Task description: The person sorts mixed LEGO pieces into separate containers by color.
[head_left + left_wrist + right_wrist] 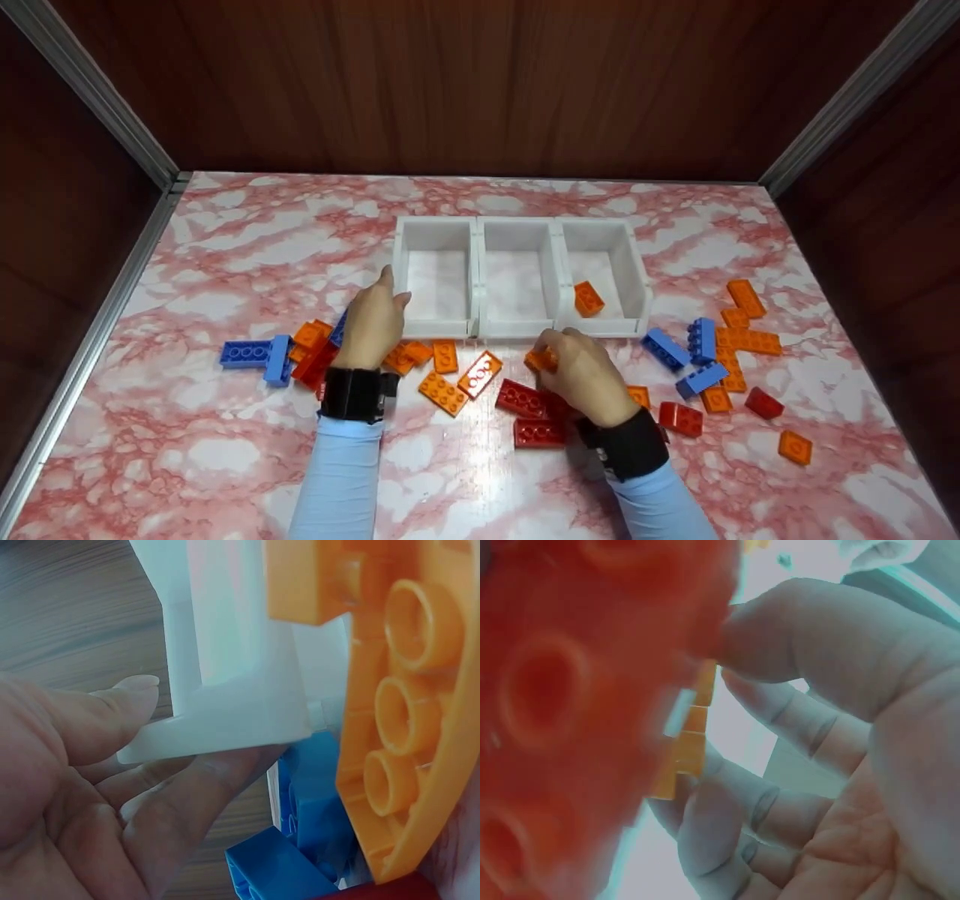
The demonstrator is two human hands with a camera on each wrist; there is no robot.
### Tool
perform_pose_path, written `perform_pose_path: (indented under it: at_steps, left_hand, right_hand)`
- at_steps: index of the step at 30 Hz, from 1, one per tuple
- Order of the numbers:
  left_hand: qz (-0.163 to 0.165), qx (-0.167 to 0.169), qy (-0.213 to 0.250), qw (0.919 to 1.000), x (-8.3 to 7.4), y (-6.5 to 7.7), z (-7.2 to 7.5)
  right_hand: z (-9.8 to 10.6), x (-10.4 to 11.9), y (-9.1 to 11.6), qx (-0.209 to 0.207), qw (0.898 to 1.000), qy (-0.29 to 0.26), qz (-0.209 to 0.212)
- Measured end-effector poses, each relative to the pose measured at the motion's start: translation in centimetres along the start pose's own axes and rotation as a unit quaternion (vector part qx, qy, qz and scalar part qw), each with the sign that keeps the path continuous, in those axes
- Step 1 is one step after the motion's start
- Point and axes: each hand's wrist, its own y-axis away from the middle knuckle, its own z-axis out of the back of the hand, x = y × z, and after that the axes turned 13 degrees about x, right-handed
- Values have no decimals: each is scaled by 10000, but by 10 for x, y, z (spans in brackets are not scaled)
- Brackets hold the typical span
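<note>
A white three-compartment tray (439, 330) lies in mid-table. My left hand (373, 319) pinches its near left corner, thumb inside the wall and fingers outside, as the left wrist view shows at the tray wall (225, 716). In front of the tray, my right hand (589, 375) grips an orange toy brick (540, 360) between thumb and fingers. The right wrist view has that orange brick (692, 742) at the fingertips, partly hidden by a blurred red brick (570, 720) close to the camera. Another orange brick (589, 298) sits in the right compartment.
Red bricks (538, 433) lie beside the right hand. Orange bricks (442, 394) are spread between the hands. Blue bricks (246, 354) lie at the left, with more blue bricks (664, 349) and orange ones (750, 340) at the right. Wooden walls (480, 90) enclose the table.
</note>
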Motion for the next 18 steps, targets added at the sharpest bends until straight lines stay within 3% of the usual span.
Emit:
perform_pose_path:
  at_steps: [6,11,14,18]
  left_hand:
    - [2,-11,-62,10000,-2,-2,1]
    - [-94,-21,-99,9999,-6,-4,2]
    - [-114,-4,-73,9999,-5,-4,2]
    - [8,19,-51,10000,0,-1,0]
  right_hand:
    - [34,-4,12,-199,9977,-626,-178]
    - [59,-18,23,-823,9934,-726,-340]
    - [63,-30,24,-1213,9897,-604,-452]
    - [58,-46,20,-1332,9871,-572,-685]
